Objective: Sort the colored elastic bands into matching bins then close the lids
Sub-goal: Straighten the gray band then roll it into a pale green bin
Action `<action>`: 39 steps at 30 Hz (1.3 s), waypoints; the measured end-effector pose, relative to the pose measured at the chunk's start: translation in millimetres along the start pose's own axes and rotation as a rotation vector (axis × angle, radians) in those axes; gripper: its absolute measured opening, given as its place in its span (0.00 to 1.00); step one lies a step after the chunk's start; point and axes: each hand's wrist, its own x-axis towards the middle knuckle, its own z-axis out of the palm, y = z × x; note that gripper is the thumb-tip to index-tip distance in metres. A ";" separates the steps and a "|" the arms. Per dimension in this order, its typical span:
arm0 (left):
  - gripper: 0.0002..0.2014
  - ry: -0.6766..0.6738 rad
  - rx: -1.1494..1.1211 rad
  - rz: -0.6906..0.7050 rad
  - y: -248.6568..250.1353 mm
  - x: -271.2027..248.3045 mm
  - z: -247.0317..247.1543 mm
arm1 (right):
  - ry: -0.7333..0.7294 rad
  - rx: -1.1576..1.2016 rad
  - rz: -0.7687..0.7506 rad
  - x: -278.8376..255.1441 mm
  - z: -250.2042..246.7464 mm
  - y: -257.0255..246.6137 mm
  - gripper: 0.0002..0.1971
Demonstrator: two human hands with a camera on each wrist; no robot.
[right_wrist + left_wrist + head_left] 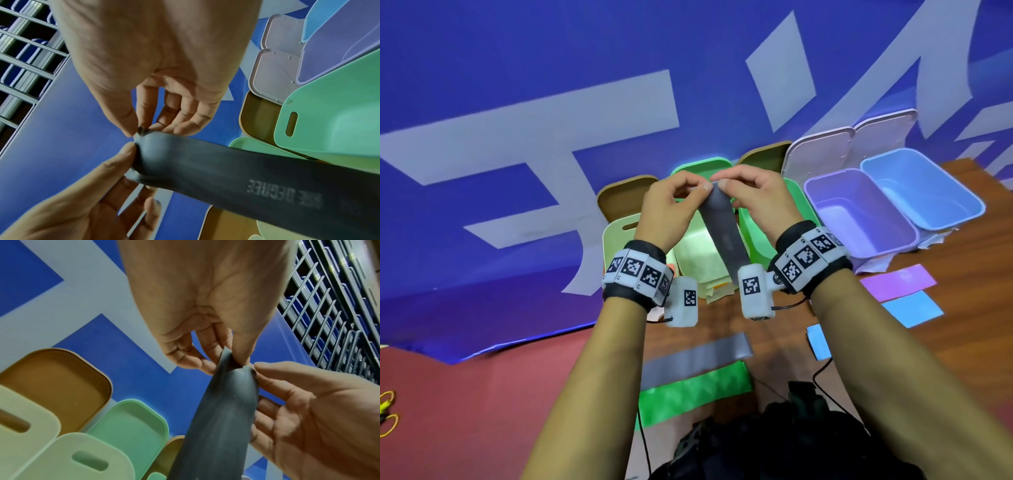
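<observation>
Both hands are raised over the bins and pinch the top end of one grey elastic band (719, 236), which hangs down between the wrists. My left hand (700, 187) pinches it from the left, my right hand (724, 184) from the right. The left wrist view shows the left hand (232, 360) pinching the band's (222, 418) top edge. In the right wrist view the right hand (141, 129) nips the rounded end of the printed band (226, 170). The purple bin (859, 219) and blue bin (924, 188) stand open at the right, the green bin (753, 236) behind my right wrist.
A pale yellow bin (616, 236) with a brown lid (626, 195) stands at the left. On the wooden table lie another grey band (698, 359), a green band (695, 390), a purple band (897, 282) and a blue band (912, 310). A blue banner rises behind the bins.
</observation>
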 end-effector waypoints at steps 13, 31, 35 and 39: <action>0.05 0.010 -0.095 -0.072 7.3 10.6 15.4 | -0.007 0.046 0.001 12.3 -17.1 3.3 0.04; 0.04 0.044 -0.140 -0.081 -1.7 15.2 6.9 | -0.047 0.072 0.011 21.3 -1.4 5.0 0.02; 0.08 0.053 -0.154 -0.093 -3.1 10.9 3.2 | -0.030 0.061 0.021 21.7 1.3 7.6 0.03; 0.09 0.046 -0.179 -0.086 -3.9 6.2 -0.2 | -0.040 0.046 0.004 20.2 2.7 5.2 0.06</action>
